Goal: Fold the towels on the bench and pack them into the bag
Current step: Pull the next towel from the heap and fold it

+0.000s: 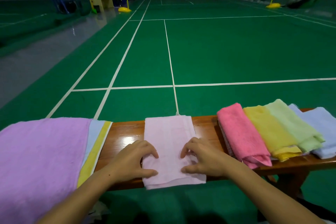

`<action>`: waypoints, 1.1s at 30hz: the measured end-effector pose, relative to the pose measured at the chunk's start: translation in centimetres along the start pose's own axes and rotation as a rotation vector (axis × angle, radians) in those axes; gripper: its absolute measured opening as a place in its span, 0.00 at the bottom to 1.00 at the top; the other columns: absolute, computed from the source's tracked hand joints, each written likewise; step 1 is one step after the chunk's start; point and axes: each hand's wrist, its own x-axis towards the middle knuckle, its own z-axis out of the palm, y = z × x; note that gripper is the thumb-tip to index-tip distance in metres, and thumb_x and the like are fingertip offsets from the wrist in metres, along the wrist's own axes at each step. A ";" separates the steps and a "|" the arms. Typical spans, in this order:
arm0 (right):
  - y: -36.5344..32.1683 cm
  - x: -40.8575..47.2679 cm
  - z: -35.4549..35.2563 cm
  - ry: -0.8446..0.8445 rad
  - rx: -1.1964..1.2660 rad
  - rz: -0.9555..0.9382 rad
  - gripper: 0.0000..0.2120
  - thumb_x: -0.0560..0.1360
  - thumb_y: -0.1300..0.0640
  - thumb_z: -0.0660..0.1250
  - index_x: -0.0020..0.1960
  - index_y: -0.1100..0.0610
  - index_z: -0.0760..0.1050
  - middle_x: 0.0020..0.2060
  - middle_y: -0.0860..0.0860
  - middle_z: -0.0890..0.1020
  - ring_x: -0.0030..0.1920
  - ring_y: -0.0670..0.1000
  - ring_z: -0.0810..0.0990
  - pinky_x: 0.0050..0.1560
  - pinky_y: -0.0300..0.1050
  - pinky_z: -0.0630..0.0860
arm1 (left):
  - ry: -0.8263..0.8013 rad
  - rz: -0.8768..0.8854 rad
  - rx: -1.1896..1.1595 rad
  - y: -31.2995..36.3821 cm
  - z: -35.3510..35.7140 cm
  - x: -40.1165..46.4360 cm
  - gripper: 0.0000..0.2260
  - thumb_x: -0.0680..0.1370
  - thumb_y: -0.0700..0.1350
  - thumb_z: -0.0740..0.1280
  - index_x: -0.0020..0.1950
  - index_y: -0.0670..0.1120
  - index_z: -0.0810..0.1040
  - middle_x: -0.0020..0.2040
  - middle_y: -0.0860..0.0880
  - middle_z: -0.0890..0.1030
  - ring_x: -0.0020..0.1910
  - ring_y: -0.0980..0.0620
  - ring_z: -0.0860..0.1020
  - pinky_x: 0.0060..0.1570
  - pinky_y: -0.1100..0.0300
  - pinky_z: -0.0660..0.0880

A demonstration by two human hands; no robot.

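Pale pink towel [169, 143] lies folded on the bench [125, 132] | left hand [134, 162], right hand [201, 160] rest on it, a little apart, fingers curled – likely pressing it flat | folded towels [269, 131] wait right – bag unseen

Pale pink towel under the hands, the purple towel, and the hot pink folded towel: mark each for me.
pale pink towel [168, 131]: head view, bare far half beyond the fingers.
purple towel [41, 152]: head view, middle of its flat top.
hot pink folded towel [240, 134]: head view, middle of its upper face.
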 end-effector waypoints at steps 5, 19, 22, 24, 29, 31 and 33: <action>0.6 -0.6 1.2 0.021 -0.032 -0.023 0.25 0.70 0.32 0.75 0.62 0.41 0.76 0.63 0.39 0.70 0.65 0.45 0.66 0.68 0.50 0.72 | 0.005 0.000 0.146 0.8 -0.2 -0.1 0.25 0.69 0.73 0.67 0.61 0.64 0.76 0.65 0.66 0.73 0.62 0.63 0.71 0.63 0.55 0.73; 0.4 1.3 0.9 0.132 -0.117 -0.017 0.14 0.79 0.38 0.69 0.58 0.45 0.80 0.60 0.41 0.74 0.60 0.45 0.69 0.63 0.46 0.75 | 0.013 0.028 0.234 0.5 -0.4 0.8 0.20 0.71 0.73 0.67 0.55 0.62 0.78 0.72 0.66 0.71 0.68 0.63 0.69 0.68 0.56 0.71; 0.4 1.5 0.9 0.128 -0.137 -0.023 0.14 0.80 0.39 0.67 0.59 0.47 0.79 0.61 0.43 0.74 0.59 0.46 0.69 0.61 0.46 0.75 | 0.035 0.021 0.202 0.4 -0.4 1.0 0.12 0.74 0.69 0.66 0.49 0.63 0.77 0.70 0.65 0.74 0.64 0.64 0.71 0.64 0.58 0.74; 0.4 1.3 0.6 0.119 -0.099 -0.020 0.14 0.80 0.39 0.66 0.58 0.46 0.78 0.60 0.42 0.75 0.58 0.45 0.70 0.60 0.47 0.76 | 0.049 0.010 0.151 0.7 -0.6 1.0 0.09 0.76 0.65 0.67 0.48 0.62 0.76 0.68 0.65 0.76 0.62 0.64 0.73 0.62 0.59 0.76; 0.1 0.5 -0.9 0.128 0.087 0.003 0.12 0.78 0.43 0.68 0.57 0.49 0.78 0.52 0.44 0.81 0.53 0.46 0.75 0.55 0.49 0.77 | 0.051 -0.060 -0.158 1.7 -2.0 0.2 0.06 0.76 0.59 0.69 0.50 0.60 0.81 0.51 0.66 0.83 0.51 0.62 0.80 0.52 0.56 0.81; 0.0 0.0 -1.2 0.124 0.181 0.008 0.11 0.77 0.42 0.68 0.54 0.47 0.78 0.49 0.42 0.82 0.49 0.45 0.79 0.51 0.49 0.79 | 0.039 -0.073 -0.244 2.0 -2.5 -0.2 0.04 0.76 0.56 0.69 0.48 0.58 0.80 0.45 0.63 0.84 0.46 0.59 0.82 0.51 0.54 0.81; -0.2 -0.4 -1.2 0.110 0.253 0.009 0.08 0.76 0.44 0.69 0.52 0.47 0.78 0.47 0.42 0.83 0.47 0.45 0.80 0.49 0.48 0.79 | 0.025 -0.083 -0.320 2.2 -2.9 -0.6 0.03 0.78 0.53 0.70 0.48 0.56 0.80 0.42 0.55 0.85 0.43 0.54 0.84 0.51 0.56 0.80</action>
